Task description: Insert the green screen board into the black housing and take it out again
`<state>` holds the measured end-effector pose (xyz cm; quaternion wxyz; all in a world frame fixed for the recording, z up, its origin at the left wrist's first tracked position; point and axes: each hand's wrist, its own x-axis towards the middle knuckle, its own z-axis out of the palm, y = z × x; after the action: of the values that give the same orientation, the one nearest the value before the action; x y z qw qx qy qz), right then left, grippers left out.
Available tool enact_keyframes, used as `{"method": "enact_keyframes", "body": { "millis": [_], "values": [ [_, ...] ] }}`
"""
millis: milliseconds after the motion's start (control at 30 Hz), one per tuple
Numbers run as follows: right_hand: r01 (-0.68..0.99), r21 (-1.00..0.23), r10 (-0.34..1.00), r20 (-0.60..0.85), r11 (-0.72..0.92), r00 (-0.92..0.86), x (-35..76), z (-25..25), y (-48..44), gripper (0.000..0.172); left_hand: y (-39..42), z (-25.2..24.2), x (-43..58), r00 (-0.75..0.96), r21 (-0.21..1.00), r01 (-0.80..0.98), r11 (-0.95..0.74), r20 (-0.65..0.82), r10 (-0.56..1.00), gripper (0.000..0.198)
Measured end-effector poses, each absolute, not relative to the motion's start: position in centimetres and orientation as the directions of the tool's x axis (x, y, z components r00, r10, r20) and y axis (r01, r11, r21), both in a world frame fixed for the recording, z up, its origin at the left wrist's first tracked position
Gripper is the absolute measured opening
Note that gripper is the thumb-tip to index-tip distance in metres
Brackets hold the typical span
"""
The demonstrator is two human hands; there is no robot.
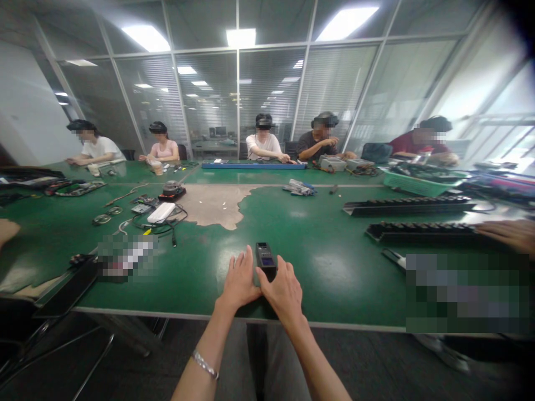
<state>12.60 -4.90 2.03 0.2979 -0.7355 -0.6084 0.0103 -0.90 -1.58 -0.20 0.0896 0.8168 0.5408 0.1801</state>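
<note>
A small black box-shaped device (264, 257) with a little dark screen lies on the green table, between my two hands. My left hand (239, 281) rests to its left with the fingers stretched out and holding nothing. On the other side, my right hand (285, 284) has its thumb and fingers apart around the near end of the device. Whether it touches the device I cannot tell. My thumbs come close together in front of it.
Cables and a white adapter (161, 212) lie on the table (326, 278) at left. Gloves (298, 187), black metal channels (409, 207) and a green basket (418, 182) are farther right. Several people sit opposite; a neighbour's hand (512, 231) reaches in at right.
</note>
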Motion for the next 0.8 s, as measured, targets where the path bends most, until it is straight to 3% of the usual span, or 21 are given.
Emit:
{"method": "enact_keyframes", "body": {
  "millis": [200, 300, 633, 800],
  "values": [
    [0.880, -0.473, 0.904, 0.361, -0.035, 0.230, 12.5, 2.8, -4.4, 0.042, -1.5, -0.2, -1.1, 0.367, 0.308, 0.862, -0.403, 0.171, 0.914, 0.089],
    [0.870, -0.493, 0.895, 0.380, -0.018, 0.234, 12.3, 3.0, -4.2, 0.034, -1.5, -0.1, -1.1, 0.369, 0.299, 0.866, -0.400, 0.157, 0.916, 0.093],
    [0.799, -0.589, 0.783, 0.550, 0.118, 0.290, 13.6, 5.4, -4.0, 0.043, -1.5, 0.3, -1.0, 0.360, 0.296, 0.873, -0.386, 0.140, 0.922, 0.098],
    [0.804, -0.591, 0.741, 0.568, 0.065, 0.358, 16.2, 4.6, -3.8, 0.046, -1.4, 0.2, -1.0, 0.366, 0.280, 0.876, -0.393, 0.147, 0.919, 0.096]
  ]
}}
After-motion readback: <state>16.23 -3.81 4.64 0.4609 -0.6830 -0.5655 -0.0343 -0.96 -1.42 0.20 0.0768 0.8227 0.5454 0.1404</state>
